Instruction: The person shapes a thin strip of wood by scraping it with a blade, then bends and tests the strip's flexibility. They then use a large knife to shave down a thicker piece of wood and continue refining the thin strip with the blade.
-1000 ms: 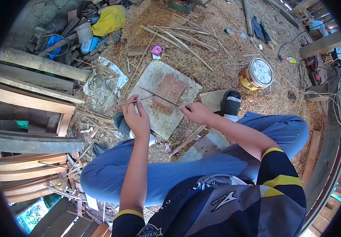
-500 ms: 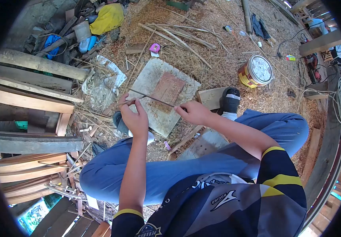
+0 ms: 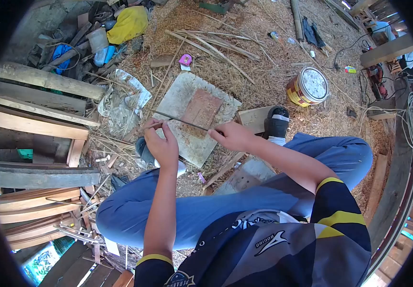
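My left hand (image 3: 162,146) is raised over the near left edge of a pale flat slab (image 3: 170,98). Its thumb and fingers pinch a short, thin wooden strip (image 3: 153,126). A slim dark rod (image 3: 182,121) slants across in front, its far end just beyond the left fingertips. The rod's near end sits in my right hand (image 3: 234,137), closed with the thumb along it. Below the rod, a reddish-brown square board (image 3: 202,108) lies on the slab.
A paint bucket (image 3: 313,86) with a spattered lid stands right of the slab. Beyond the slab lie a pink tape measure (image 3: 185,60) and several long wood strips (image 3: 221,45). Crumpled clear plastic (image 3: 120,105) and stacked planks (image 3: 39,122) are on the left. Wood shavings cover the ground.
The rod has tilted slightly, its far end a little lower in view. The small piece that showed past my left thumb is now out of sight. Both hands stay nearly in place.
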`<action>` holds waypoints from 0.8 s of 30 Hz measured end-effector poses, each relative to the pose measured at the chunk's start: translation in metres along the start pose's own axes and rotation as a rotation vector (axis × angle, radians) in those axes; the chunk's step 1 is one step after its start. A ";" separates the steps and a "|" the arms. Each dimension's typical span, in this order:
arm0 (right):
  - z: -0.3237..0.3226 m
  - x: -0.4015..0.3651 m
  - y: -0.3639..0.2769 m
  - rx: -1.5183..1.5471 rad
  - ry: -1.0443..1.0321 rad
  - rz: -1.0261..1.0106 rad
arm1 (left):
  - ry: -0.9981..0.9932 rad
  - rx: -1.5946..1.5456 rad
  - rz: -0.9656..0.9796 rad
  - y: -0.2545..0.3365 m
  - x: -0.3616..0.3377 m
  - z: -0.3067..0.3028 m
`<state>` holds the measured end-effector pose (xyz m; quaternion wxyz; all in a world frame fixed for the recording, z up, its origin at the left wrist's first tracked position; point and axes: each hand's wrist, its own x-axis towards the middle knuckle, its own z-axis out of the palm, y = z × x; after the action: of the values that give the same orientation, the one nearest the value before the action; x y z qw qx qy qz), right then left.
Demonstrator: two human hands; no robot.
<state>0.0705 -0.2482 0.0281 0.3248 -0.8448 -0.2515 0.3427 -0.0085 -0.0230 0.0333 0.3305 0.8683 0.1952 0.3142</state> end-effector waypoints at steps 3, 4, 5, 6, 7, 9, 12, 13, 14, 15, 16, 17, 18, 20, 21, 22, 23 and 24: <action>0.007 0.004 0.016 0.025 -0.008 0.008 | 0.000 0.079 0.077 -0.006 -0.002 0.000; 0.007 0.006 0.021 0.014 -0.023 0.045 | -0.001 0.085 0.085 -0.007 -0.003 0.000; 0.005 0.009 0.026 0.003 -0.035 0.084 | -0.002 0.087 0.094 -0.007 -0.003 0.000; 0.000 0.009 0.024 -0.007 -0.046 0.125 | -0.005 0.087 0.103 -0.006 -0.002 0.002; -0.001 0.007 0.020 0.002 -0.019 0.083 | -0.012 0.056 0.077 -0.005 0.000 0.003; 0.002 0.000 0.009 0.015 0.017 -0.002 | -0.024 0.001 0.007 -0.005 -0.003 0.003; 0.011 0.004 0.020 0.079 0.005 0.003 | -0.024 0.032 0.027 -0.006 -0.003 0.001; 0.014 0.010 0.035 0.039 -0.004 0.055 | -0.022 0.038 0.032 -0.006 -0.002 0.000; 0.018 0.019 0.055 -0.003 -0.010 0.108 | -0.020 0.042 0.038 -0.004 -0.002 0.000; 0.013 0.021 0.055 -0.044 -0.016 0.164 | -0.020 0.044 0.044 -0.004 0.000 0.001; 0.012 0.021 0.054 -0.027 0.002 0.127 | -0.015 0.043 0.059 -0.004 0.002 0.002; 0.014 0.019 0.054 -0.014 0.014 0.092 | -0.011 0.043 0.067 -0.005 0.001 0.003; 0.013 0.015 0.047 -0.002 0.018 0.057 | -0.005 0.045 0.068 -0.005 -0.002 0.004; 0.016 0.008 0.036 0.036 0.019 -0.033 | 0.011 0.030 0.072 -0.007 -0.003 0.004; 0.018 0.008 0.032 0.060 0.027 -0.081 | 0.019 0.024 0.083 -0.007 -0.002 0.003; 0.019 0.009 0.037 0.042 0.013 -0.022 | 0.014 0.025 0.069 -0.008 -0.002 0.002; 0.020 0.013 0.052 0.023 0.003 0.036 | 0.011 0.025 0.057 -0.007 -0.002 0.003; 0.021 0.016 0.067 0.003 -0.006 0.093 | 0.010 0.023 0.045 -0.006 -0.001 0.003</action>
<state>0.0792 -0.2742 -0.0382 0.3090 -0.8541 -0.2127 0.3604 -0.0081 -0.0204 0.0268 0.3123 0.8747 0.1807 0.3236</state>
